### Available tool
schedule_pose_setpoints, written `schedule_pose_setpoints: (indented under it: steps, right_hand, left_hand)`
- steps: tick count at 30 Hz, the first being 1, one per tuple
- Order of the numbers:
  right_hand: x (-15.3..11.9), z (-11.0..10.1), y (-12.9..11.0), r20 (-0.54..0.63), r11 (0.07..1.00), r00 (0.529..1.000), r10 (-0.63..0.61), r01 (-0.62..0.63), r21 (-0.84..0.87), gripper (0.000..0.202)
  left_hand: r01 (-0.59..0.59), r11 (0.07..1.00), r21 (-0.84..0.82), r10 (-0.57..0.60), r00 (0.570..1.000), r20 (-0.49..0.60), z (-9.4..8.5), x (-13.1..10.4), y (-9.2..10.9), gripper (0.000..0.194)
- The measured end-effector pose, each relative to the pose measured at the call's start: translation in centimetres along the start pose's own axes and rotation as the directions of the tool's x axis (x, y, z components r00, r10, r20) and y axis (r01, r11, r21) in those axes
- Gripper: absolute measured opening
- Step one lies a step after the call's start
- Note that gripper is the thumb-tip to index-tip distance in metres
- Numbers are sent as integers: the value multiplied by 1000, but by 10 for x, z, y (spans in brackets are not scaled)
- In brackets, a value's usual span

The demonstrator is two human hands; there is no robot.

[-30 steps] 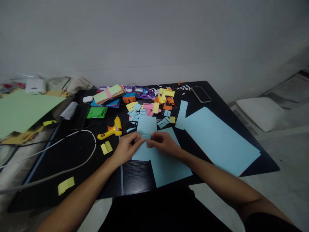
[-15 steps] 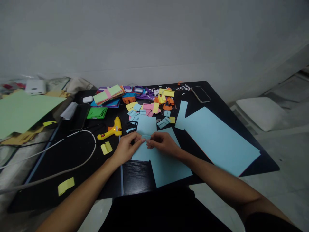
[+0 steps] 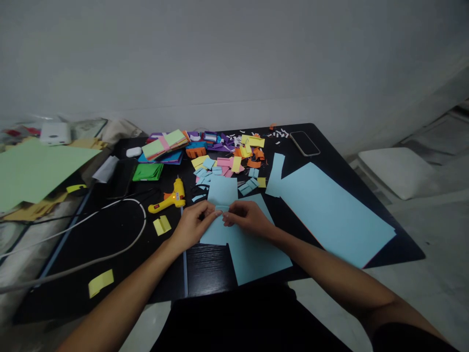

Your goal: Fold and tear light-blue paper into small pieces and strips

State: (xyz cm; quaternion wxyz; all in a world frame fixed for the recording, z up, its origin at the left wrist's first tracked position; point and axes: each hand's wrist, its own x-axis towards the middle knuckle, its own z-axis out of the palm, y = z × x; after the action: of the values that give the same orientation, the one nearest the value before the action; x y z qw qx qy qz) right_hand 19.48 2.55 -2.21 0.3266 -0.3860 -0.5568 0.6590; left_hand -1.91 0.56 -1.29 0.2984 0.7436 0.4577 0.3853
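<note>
Between my two hands is a small folded light blue paper piece [image 3: 222,208], pinched at its left end by my left hand [image 3: 196,222] and at its right end by my right hand [image 3: 247,216]. Both hands are over a light blue strip [image 3: 223,188] lying upright on the black table. A larger light blue sheet [image 3: 256,259] lies under my right hand and wrist. Beyond my fingers is a pile of small folded blue pieces [image 3: 249,186]. The yellow glue gun [image 3: 170,197] rests to the left of my hands, its small light orange.
A stack of blue sheets [image 3: 333,215] and a phone [image 3: 305,143] lie on the right. Coloured scraps [image 3: 227,142] and banded papers [image 3: 164,145] are at the back. A white cable [image 3: 141,234] loops on the left, near yellow folded pieces [image 3: 161,225]. A white stool [image 3: 395,171] stands right.
</note>
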Motion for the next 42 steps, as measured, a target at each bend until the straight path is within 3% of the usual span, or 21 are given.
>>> schedule_pose_setpoints:
  steps: [29,32,36,39,42]
  right_hand:
    - [-1,-1,-7,-27,996,999,-22,20,-85,39]
    - [0,-3,-8,-78,995,995,-58,51,-83,38]
    - [5,-9,-5,-229,992,967,-114,121,18,38]
    - [10,-13,-1,-333,984,939,-82,130,122,40]
    - [12,-16,3,-365,976,929,-58,130,174,50]
  left_hand:
    - [-64,995,76,67,997,-31,-3,0,3,22]
    - [-80,990,116,83,996,-26,-4,0,2,21]
    - [-86,963,253,100,994,-41,-7,0,-3,22]
    - [-70,903,423,106,993,-61,-10,1,-9,25]
    - [-39,838,544,92,993,-72,-12,3,-12,28]
